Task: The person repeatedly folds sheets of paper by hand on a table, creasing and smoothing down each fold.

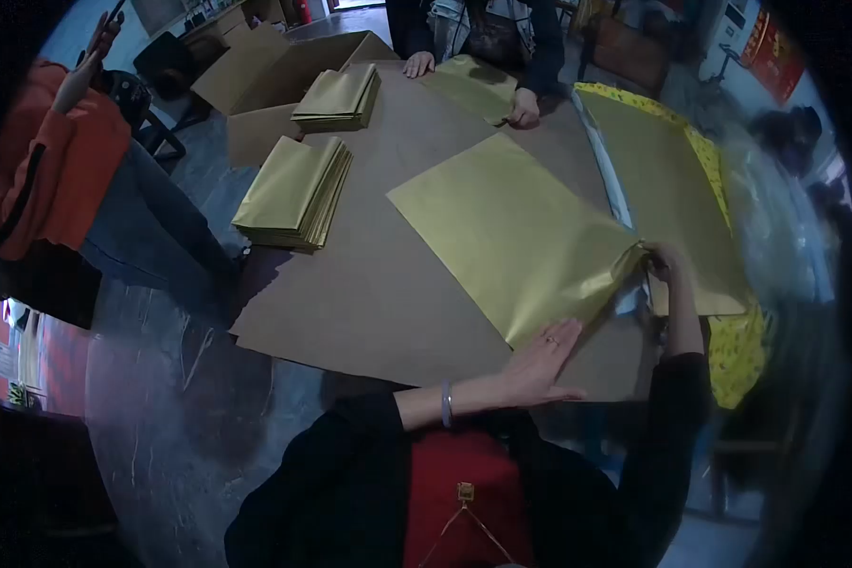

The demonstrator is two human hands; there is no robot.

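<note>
A large sheet of gold paper (502, 218) lies at a slant on the cardboard-covered table in front of me. My right hand (667, 263) pinches its right corner, and the paper there is lifted and creased. Beside the sheet's near edge, my left hand (540, 364) is stretched flat with its fingers out, holding nothing. The fingertips of that hand are at the paper's near corner. A stack of gold sheets (682, 180) lies to the right, with yellow patterned wrapping (740, 355) beneath it.
Two piles of folded gold paper, a nearer one (289, 189) and a farther one (336, 95), rest at the left. Behind them stands an open cardboard box (256, 123). Across the table a person's hands (523, 109) handle another gold sheet (473, 85). Someone in an orange top (76, 170) stands left.
</note>
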